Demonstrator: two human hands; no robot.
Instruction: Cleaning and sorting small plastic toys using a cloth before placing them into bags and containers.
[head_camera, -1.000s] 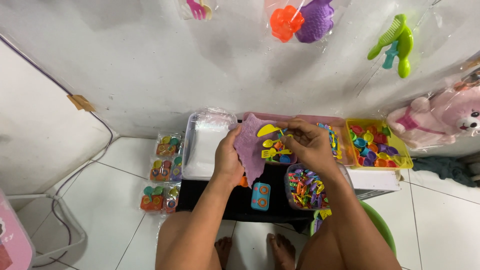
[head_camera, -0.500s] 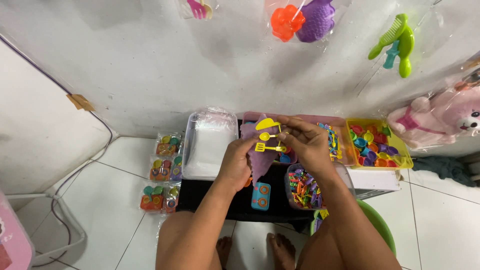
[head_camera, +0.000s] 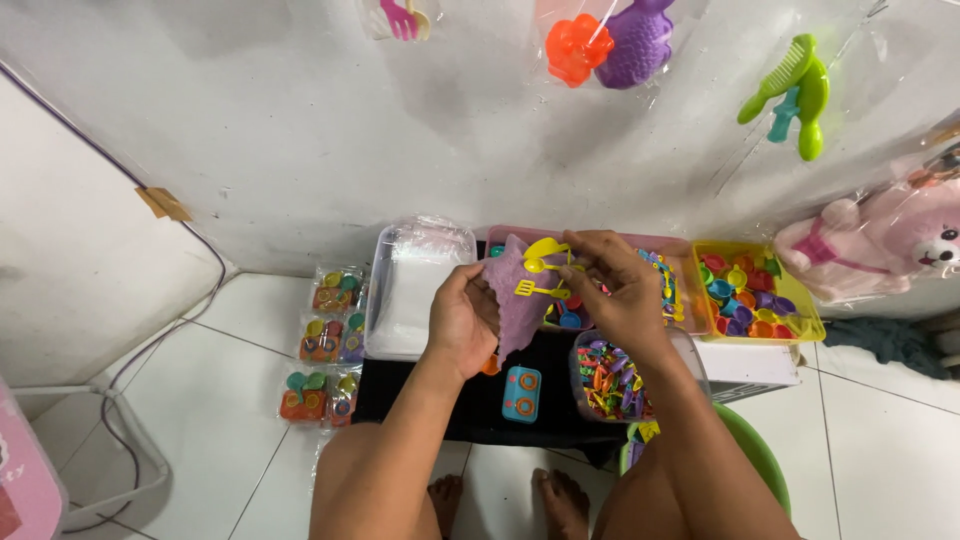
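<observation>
Left hand: your left hand (head_camera: 462, 322) grips the purple toy piece (head_camera: 512, 292) at its 9 o'clock edge.
Right hand: your right hand (head_camera: 612, 290) pinches small yellow utensils (head_camera: 546, 262) against it.
Nearby: yellow bin (head_camera: 810, 322) at 3 o'clock; clear tub (head_camera: 392, 345) at 9 o'clock.

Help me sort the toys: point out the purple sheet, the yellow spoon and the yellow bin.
purple sheet (head_camera: 512, 300), head view, middle of the sheet below the toys.
yellow spoon (head_camera: 545, 248), head view, on its bowl.
yellow bin (head_camera: 810, 322), head view, on its right rim.
</observation>
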